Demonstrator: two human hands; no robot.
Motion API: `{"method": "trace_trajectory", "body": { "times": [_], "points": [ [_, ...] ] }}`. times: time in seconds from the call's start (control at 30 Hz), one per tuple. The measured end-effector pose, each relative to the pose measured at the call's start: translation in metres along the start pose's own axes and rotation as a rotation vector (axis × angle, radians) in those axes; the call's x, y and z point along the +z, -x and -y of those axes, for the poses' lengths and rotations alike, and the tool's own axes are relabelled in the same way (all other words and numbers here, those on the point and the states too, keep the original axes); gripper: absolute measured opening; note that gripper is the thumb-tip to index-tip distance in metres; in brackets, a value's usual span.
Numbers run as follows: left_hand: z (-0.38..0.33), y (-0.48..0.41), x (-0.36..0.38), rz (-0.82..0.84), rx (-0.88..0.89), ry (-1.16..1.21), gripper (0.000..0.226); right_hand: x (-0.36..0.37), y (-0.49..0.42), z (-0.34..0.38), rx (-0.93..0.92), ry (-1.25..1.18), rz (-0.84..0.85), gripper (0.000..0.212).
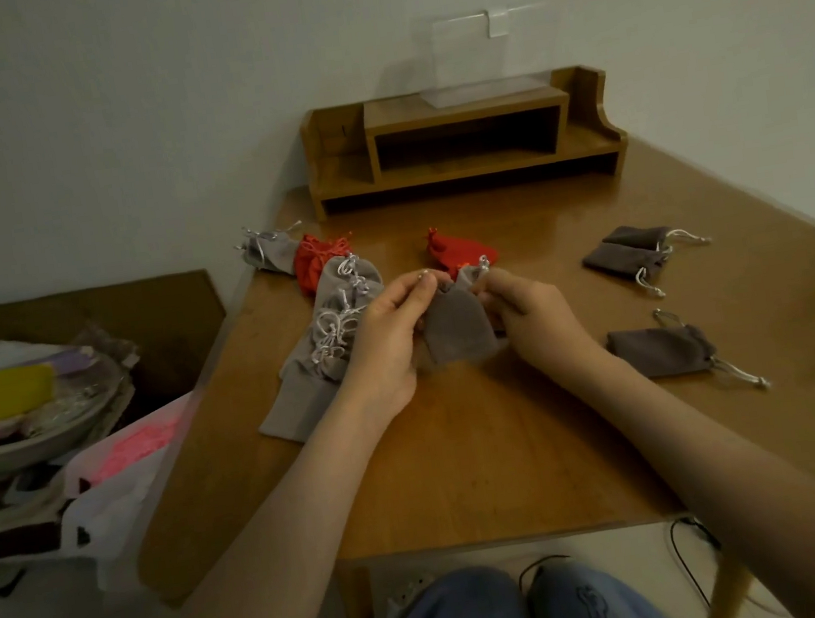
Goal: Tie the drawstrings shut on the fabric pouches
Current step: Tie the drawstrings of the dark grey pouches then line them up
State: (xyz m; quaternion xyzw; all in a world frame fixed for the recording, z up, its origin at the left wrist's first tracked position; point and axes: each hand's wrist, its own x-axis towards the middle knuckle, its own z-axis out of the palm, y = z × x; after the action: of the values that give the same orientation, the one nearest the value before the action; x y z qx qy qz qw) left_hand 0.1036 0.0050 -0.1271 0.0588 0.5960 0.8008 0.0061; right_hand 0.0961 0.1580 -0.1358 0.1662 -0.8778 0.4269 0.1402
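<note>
Fingers (415, 284) of your left hand (388, 332) and right hand (530, 310) are curled in, each pinching one side of the mouth of the grey pouch (457, 325). You hold it low over the desk (466, 456), near the centre, probably so the cords can be drawn apart before knotting. At the near right lies a loose pouch (659, 350) with its cords trailing, apparently not yet tied. Just left of your hands, the tied pile (335, 328) sets finished ones aside. Farther right sit two dark pouches (629, 253). Beyond your hands lies a red pouch (462, 249), and farthest back stands the wooden shelf (466, 140).
</note>
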Motion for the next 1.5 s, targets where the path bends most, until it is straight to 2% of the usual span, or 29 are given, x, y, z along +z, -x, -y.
{"method": "trace_trajectory", "body": {
  "times": [0.2,0.37,0.53,0.63,0.77,0.97,1.2,1.3,1.37,1.43,1.5],
  "points": [
    [0.000,0.000,0.000,0.030,-0.086,0.003,0.022,0.001,-0.004,0.000,0.147,-0.049,0.039,0.023],
    [0.009,0.000,-0.003,0.016,0.020,-0.379,0.018,0.000,-0.003,0.002,0.217,-0.137,0.052,0.023],
    [0.016,-0.002,-0.002,0.006,0.146,-0.640,0.019,-0.001,-0.004,0.004,0.374,-0.353,0.068,0.019],
    [0.017,-0.002,-0.001,-0.059,0.160,-0.668,0.018,-0.002,-0.003,0.007,0.367,-0.518,0.101,0.014],
    [0.020,-0.002,-0.004,-0.085,0.191,-0.656,0.004,-0.001,-0.002,0.008,0.304,-0.604,0.210,0.017],
    [0.021,-0.004,-0.006,-0.130,0.213,-0.608,0.009,0.002,0.000,0.004,0.211,-0.524,0.204,0.017],
    [0.021,0.000,-0.005,-0.072,0.202,-0.646,0.016,0.003,0.000,-0.001,0.137,-0.310,0.162,0.013],
    [0.021,0.000,-0.002,-0.015,0.189,-0.664,0.015,0.004,0.001,-0.002,0.039,-0.169,0.114,0.010],
    [0.022,-0.001,-0.002,-0.032,0.211,-0.685,0.018,0.006,0.002,-0.001,-0.028,-0.114,0.078,0.009],
    [0.023,-0.001,-0.002,-0.045,0.245,-0.703,0.013,0.008,0.003,0.000,-0.062,-0.111,0.056,0.016],
    [0.023,0.001,-0.002,-0.038,0.263,-0.697,0.008,0.008,0.003,0.003,-0.019,-0.167,0.069,0.026]
  ]
}}
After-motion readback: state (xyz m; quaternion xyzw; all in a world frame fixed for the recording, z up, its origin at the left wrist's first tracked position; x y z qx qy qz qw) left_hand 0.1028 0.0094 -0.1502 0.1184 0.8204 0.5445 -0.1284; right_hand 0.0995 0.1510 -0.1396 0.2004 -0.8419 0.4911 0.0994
